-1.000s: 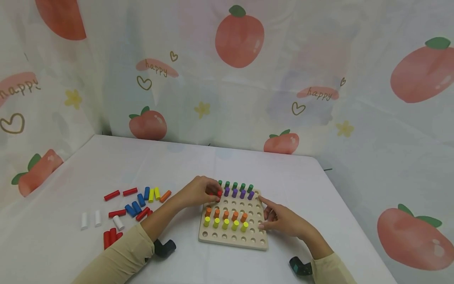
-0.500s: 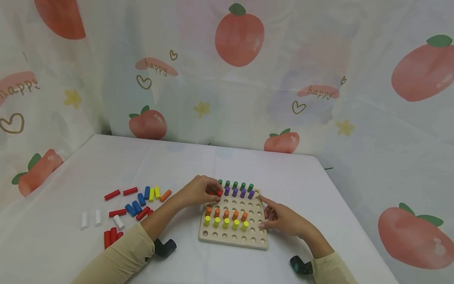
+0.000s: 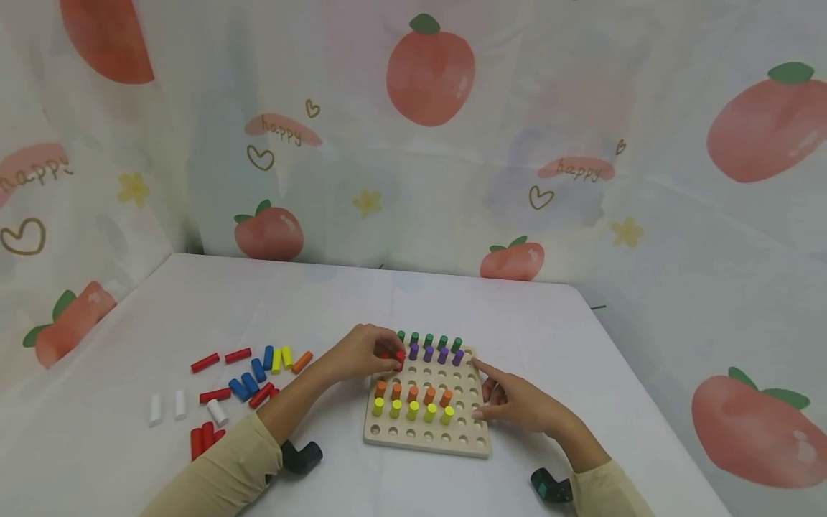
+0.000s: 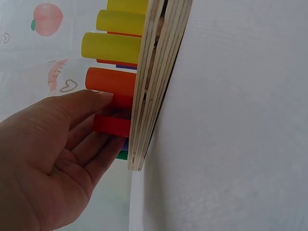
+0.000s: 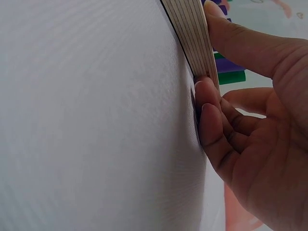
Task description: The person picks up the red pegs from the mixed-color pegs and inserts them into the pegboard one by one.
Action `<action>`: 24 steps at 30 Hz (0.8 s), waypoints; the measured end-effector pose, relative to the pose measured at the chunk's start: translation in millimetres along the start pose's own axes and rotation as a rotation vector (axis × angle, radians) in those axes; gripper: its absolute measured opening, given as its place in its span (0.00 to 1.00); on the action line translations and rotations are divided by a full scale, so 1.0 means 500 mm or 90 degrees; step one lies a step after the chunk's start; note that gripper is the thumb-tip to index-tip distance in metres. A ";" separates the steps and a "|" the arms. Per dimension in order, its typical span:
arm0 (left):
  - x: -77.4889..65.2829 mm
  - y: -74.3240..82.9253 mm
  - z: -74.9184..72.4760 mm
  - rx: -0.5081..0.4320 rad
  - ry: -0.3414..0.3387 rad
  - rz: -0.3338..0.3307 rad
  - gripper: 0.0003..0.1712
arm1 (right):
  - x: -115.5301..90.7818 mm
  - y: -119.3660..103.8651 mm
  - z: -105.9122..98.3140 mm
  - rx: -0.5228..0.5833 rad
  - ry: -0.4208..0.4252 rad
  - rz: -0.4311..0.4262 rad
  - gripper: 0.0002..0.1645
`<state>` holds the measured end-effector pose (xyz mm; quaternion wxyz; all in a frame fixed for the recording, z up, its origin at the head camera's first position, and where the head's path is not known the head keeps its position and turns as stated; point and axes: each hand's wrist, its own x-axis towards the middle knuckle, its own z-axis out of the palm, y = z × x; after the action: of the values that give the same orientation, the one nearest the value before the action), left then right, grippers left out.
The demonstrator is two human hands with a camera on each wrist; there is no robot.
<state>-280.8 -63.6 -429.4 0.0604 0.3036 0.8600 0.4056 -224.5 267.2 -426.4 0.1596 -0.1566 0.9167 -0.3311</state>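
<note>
A square wooden pegboard (image 3: pixel 426 443) lies on the table with rows of green, purple, orange and yellow pegs standing in it. At its left side my left hand (image 3: pixel 365 353) pinches a red peg (image 3: pixel 400 360) between thumb and fingers, just in front of the purple row. Another red peg (image 4: pixel 111 125) stands in the board close by, with the fingers around it in the left wrist view. My right hand (image 3: pixel 520 401) grips the right edge of the board. Its thumb (image 5: pixel 240 45) lies on the top face, and curled fingers (image 5: pixel 211 124) press against the side.
Loose red pegs (image 3: pixel 205 362), blue pegs (image 3: pixel 250 383), white pegs (image 3: pixel 180 404), yellow pegs (image 3: pixel 287 357) and an orange peg (image 3: pixel 301 362) lie left of the board. Black devices are at the left wrist (image 3: pixel 302 457) and right wrist (image 3: pixel 550 486). A printed curtain hangs behind the table.
More of the red peg shows at my left fingertips than before. Both hands and the board stay nearly in place, while the head view shifts slightly.
</note>
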 end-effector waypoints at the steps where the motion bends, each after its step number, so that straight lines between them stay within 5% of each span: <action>1: 0.000 -0.001 -0.001 -0.001 0.002 0.000 0.09 | 0.001 0.000 -0.001 -0.002 0.001 -0.005 0.57; 24: -0.004 -0.001 0.002 0.023 -0.002 0.000 0.10 | -0.002 0.005 0.003 0.026 -0.005 0.000 0.57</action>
<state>-279.2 -64.3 -430.4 0.0563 0.3052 0.8673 0.3893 -223.6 268.4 -428.8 0.1659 -0.1546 0.9091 -0.3493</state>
